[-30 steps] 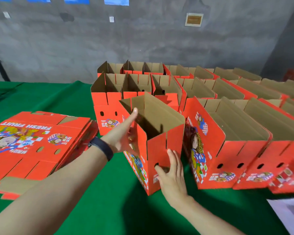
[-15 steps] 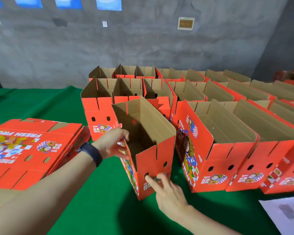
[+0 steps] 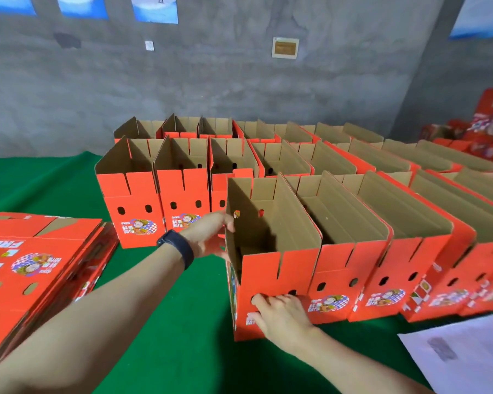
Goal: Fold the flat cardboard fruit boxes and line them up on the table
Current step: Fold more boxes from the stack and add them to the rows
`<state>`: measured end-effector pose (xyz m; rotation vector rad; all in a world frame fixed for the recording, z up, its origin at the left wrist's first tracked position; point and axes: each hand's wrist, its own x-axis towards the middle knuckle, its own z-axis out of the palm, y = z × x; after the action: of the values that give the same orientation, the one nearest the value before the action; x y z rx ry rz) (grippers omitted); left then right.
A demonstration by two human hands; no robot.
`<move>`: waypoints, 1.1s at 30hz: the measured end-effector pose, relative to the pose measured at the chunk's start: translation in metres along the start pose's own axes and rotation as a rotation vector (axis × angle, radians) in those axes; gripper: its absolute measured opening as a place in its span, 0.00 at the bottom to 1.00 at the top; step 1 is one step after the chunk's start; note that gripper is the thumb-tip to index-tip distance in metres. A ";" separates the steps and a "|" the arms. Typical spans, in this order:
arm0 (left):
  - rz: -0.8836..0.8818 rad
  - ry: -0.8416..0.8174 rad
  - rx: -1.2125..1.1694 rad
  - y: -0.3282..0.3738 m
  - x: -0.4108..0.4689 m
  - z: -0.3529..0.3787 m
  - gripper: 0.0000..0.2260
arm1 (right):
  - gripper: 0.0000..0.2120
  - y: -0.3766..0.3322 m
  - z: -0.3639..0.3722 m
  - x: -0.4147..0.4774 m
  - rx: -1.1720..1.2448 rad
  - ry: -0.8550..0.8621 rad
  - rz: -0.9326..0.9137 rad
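Box [image 3: 279, 268] upright on green worktop [image 3: 182, 322] at lower centre of frame, touching folded row [image 3: 410, 268] rightward; left hand [image 3: 211, 237] pinching left wall, right hand [image 3: 282, 311] spread against front panel.

Upside-down letters "FRES", cut off by the frame's left edge, top the flat box stack [image 3: 40, 251]. Bold Chinese characters on the fronts of the folded boxes [image 3: 134, 211] are too small to read surely. A single Chinese character shows on a wall sheet [image 3: 154, 7]. The wall plaque [image 3: 285, 47] and printed paper [image 3: 453, 356] are blurred.
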<state>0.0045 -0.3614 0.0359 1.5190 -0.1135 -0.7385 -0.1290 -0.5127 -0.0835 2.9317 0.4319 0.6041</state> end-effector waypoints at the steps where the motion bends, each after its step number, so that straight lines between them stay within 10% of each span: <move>1: 0.000 -0.009 -0.020 0.000 0.000 -0.001 0.14 | 0.19 0.002 -0.001 0.003 -0.011 0.002 -0.015; 15: 0.100 0.127 0.259 -0.008 0.001 0.025 0.32 | 0.02 -0.025 0.005 0.011 0.245 0.164 -0.303; 23: 0.093 0.172 0.338 -0.033 -0.029 -0.058 0.24 | 0.19 -0.077 -0.009 0.085 -0.573 -0.794 -0.296; 33: -0.023 0.718 0.766 -0.103 -0.115 -0.292 0.07 | 0.18 -0.136 0.004 0.162 -0.181 -0.691 -0.022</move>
<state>0.0245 -0.0418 -0.0432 2.4357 0.1862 -0.1074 -0.0195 -0.3347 -0.0505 2.7169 0.2995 -0.3602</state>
